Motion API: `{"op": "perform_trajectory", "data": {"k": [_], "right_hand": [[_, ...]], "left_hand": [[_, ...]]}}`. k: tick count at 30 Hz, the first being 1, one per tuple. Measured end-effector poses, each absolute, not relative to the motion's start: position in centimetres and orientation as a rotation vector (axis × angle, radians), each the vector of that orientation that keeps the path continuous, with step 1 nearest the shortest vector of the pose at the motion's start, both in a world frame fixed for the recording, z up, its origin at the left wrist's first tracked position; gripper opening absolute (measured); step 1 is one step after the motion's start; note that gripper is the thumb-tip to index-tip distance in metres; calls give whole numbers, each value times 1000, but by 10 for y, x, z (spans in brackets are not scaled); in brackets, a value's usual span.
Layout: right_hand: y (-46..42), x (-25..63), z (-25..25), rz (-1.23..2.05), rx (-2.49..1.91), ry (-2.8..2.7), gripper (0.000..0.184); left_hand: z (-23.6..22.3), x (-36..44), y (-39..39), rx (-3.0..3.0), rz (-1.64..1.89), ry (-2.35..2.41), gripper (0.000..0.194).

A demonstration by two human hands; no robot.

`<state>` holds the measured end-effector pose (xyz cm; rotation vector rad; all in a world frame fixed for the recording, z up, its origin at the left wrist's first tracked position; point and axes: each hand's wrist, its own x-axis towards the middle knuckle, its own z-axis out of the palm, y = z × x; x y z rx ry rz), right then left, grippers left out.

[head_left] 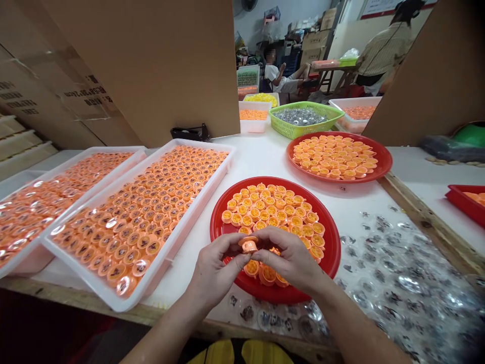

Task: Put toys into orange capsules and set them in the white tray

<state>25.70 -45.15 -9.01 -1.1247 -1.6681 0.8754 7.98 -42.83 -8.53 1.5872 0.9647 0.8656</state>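
Between the fingertips of my left hand [220, 268] and my right hand [288, 255] is a small orange plastic cup-shaped piece [249, 244], pinched from both sides. Both hands are closed on it, above the front left part of a red round tray [332, 255]. That tray bears many orange cups [273, 205] with yellow insides, packed side by side. To the right and in front of the tray lie many clear round plastic discs [386, 283] with small dark printed pictures, scattered on the white table [261, 162].
At left stand white trays [178, 250] full of orange cups with printed discs. Behind are another red tray [384, 167] of cups and a green basket [291, 132]. Cardboard sheets [170, 60] flank the table. Two people [382, 53] are in the background. A wooden strip [420, 217] runs along the right.
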Motion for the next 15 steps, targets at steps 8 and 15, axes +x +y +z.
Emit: {"op": "perform_trajectory", "data": {"k": [8, 15], "right_hand": [[-452, 251, -90, 866, -1155, -1660, 4], [-452, 255, -97, 1129, -1177, -1557, 23]], "left_hand": [[-87, 78, -426, 1659, 831, 975, 15], [-75, 73, -424, 1473, 795, 912, 18]]}}
